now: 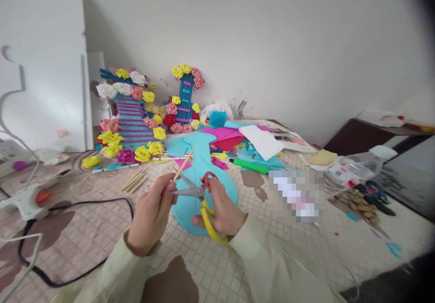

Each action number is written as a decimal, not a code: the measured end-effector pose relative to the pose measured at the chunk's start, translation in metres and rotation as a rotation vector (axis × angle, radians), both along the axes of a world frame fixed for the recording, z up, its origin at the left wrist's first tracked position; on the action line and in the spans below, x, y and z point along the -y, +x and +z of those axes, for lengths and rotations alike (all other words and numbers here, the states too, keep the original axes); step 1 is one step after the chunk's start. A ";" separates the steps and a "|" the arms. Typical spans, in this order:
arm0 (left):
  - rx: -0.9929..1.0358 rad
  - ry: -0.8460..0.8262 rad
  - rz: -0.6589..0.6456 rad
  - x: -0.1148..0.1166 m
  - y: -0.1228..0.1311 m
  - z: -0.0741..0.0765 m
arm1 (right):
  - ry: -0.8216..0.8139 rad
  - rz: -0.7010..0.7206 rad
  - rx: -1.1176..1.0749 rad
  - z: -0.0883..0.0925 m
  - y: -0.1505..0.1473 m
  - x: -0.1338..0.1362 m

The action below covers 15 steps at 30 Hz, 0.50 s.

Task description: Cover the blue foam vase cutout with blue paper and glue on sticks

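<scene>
The scissors (195,191) have red and yellow handles (209,226).

Gry wall (272,58), grid-patt. tbl (217,266), dk furn. (345,137) R

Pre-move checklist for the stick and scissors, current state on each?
1. Wooden stick held: ok, pinched in the left hand.
2. Scissors in hand: ok, right hand on the handles, blades open.
3. Fingers clear of blades: not ok, a blade tip appears right at the left fingertips.
4. Glue gun off the blue vase-shaped piece: ok, it lies apart, to the left.
5. Glue gun cold: cannot tell.
6. Spare sticks within view: ok, left of the blue piece.
</scene>
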State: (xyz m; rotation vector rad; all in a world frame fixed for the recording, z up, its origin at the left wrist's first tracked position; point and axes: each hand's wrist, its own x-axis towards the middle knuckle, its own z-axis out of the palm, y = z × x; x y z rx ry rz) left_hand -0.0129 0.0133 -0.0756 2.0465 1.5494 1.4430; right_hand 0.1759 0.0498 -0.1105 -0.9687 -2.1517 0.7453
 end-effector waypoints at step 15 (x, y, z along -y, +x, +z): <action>0.267 -0.310 -0.184 -0.005 0.013 0.023 | -0.520 0.172 -0.324 0.013 0.001 0.003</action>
